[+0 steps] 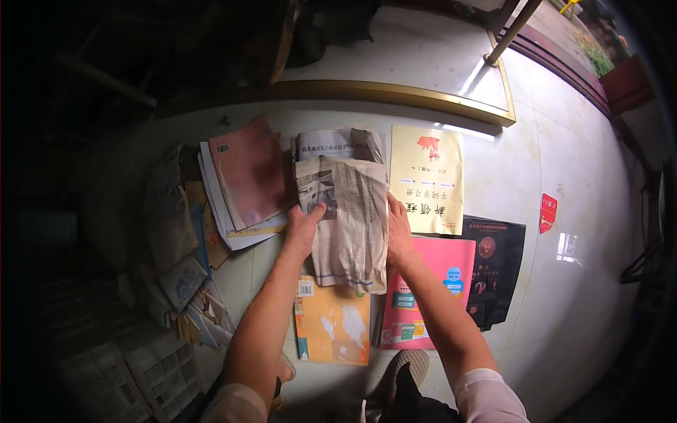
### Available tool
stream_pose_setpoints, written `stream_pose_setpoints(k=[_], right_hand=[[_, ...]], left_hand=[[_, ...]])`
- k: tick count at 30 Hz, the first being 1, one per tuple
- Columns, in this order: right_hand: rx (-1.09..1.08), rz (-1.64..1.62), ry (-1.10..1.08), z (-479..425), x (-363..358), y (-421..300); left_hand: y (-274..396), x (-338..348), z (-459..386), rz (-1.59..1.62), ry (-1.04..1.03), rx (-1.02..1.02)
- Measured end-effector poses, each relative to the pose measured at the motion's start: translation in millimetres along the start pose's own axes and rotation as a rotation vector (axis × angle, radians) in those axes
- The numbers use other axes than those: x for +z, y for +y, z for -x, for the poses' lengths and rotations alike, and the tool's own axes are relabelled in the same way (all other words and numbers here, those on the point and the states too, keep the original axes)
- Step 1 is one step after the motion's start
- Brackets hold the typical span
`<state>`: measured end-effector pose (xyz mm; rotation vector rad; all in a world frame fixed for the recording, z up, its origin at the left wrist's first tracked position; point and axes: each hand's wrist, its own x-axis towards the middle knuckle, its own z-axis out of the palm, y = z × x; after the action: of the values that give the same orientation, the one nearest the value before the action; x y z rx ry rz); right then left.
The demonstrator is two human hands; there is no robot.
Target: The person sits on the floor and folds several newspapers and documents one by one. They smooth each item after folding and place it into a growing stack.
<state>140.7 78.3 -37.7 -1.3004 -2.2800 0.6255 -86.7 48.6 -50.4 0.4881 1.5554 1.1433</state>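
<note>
A folded, creased newspaper [351,222] is gripped at both sides, above the tiled floor. My left hand [304,227] clasps its left edge, the thumb on top over a printed picture. At its right edge is my right hand [398,224], with the fingers partly hidden behind the paper. More folded newspapers [338,145] lie just beyond it. A yellow workbook [427,180] lies to the right, upside down to me. Below it are a pink book [428,291] and a black flat bag or folder [497,269]. An orange book [333,328] lies nearer my feet.
Left of the newspapers, a reddish booklet [248,174] tops a stack of papers. Mixed papers and a cloth-like bundle [172,206] lie farther left. A gold-edged platform [370,92] runs across the far side. A red packet [548,213] lies on the floor at right.
</note>
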Motion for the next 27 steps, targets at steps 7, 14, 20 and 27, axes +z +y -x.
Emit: stream_pose_setpoints(k=[7, 14, 20, 27], right_hand=[[0.224, -0.216, 0.033, -2, 2, -3], [0.297, -0.443, 0.120, -5, 4, 5], [0.200, -0.372, 0.060, -1, 21, 23], [0.095, -0.301, 0.114, -2, 19, 19]], left_hand=[[49, 10, -38, 0.210, -0.175, -0.058], [40, 1, -79, 0.133, -0.247, 0.172], [38, 28, -73, -0.708, 0.255, 0.222], [83, 62, -26, -1.031, 0.462, 0.282]])
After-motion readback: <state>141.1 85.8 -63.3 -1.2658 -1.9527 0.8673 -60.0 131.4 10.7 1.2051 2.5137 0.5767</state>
